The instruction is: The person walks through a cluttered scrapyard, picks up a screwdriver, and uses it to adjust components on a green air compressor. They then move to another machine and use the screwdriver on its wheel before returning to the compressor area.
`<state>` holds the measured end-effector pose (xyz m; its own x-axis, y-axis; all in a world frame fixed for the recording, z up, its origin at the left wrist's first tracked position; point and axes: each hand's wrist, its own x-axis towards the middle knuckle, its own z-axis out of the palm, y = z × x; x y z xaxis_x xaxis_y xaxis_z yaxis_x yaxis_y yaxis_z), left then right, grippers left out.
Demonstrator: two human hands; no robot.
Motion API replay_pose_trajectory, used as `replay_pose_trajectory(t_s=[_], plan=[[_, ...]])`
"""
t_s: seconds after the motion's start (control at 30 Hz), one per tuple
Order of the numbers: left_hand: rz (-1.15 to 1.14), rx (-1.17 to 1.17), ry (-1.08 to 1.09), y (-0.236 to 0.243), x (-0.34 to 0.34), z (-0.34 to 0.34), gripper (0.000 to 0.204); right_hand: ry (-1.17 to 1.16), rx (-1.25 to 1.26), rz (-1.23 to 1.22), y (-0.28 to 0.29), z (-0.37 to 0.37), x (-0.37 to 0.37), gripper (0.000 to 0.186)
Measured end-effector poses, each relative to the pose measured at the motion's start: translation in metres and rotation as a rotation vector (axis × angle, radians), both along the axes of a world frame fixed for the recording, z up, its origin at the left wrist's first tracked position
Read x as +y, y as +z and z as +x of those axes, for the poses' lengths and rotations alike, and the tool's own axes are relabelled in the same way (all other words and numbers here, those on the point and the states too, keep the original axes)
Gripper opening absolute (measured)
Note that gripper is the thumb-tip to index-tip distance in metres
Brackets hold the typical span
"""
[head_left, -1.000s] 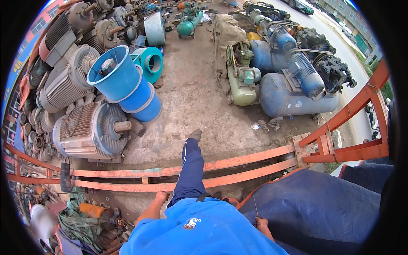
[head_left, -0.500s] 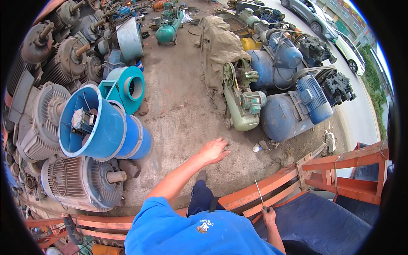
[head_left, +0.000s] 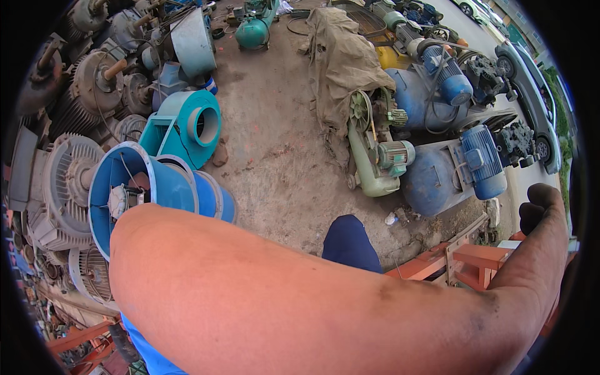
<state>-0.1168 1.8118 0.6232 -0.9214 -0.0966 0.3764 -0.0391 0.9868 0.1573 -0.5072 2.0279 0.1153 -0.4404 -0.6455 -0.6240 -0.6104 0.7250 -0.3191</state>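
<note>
My left forearm (head_left: 300,294) crosses close in front of the view, elbow at left and wrist at far right. My left hand (head_left: 542,215) is bent at the wrist near the right rim, its fingers curled in and nothing visible in them. My right hand is hidden behind the forearm. A thin metal shaft (head_left: 397,267) pokes up past the forearm's upper edge; its handle is out of sight. Below the view's middle, my knee in dark blue trousers (head_left: 351,244) shows. Some blue sleeve (head_left: 150,353) is at lower left.
Orange steel frame (head_left: 478,255) stands at right. A blue cylindrical fan (head_left: 128,167), a teal blower (head_left: 170,128) and grey motors (head_left: 65,181) crowd the left. Compressors, one pale green (head_left: 375,178) and one blue (head_left: 428,178), stand at right. A road with cars (head_left: 531,106) lies beyond.
My left arm has swung up from reaching forward to crossing close before the view, its fingers now curled. The right hand, which held a screwdriver, is now covered. The view has shifted.
</note>
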Motion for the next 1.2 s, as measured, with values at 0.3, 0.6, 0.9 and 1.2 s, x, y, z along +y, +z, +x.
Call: replay_pose_trajectory(t_s=[0.3,0.6,0.9,1.2], plan=[[0.33,-0.355,0.207,-0.01,-0.159,0.078,0.023,0.249,-0.172,0.09,-0.074,0.107,-0.276,0.036],[1.039,-0.019,1.419,-0.28,-0.28,0.293,0.033,0.411,-0.209,-0.042,-0.03,0.248,-0.564,0.031],[2.118,0.091,2.07,-0.577,-0.167,0.373,0.029,0.137,-0.188,0.119,-0.015,0.278,-0.693,0.027],[1.694,0.626,1.941,-0.578,-0.477,0.514,0.028,0.121,-0.077,0.106,0.025,0.38,-0.825,0.03]])
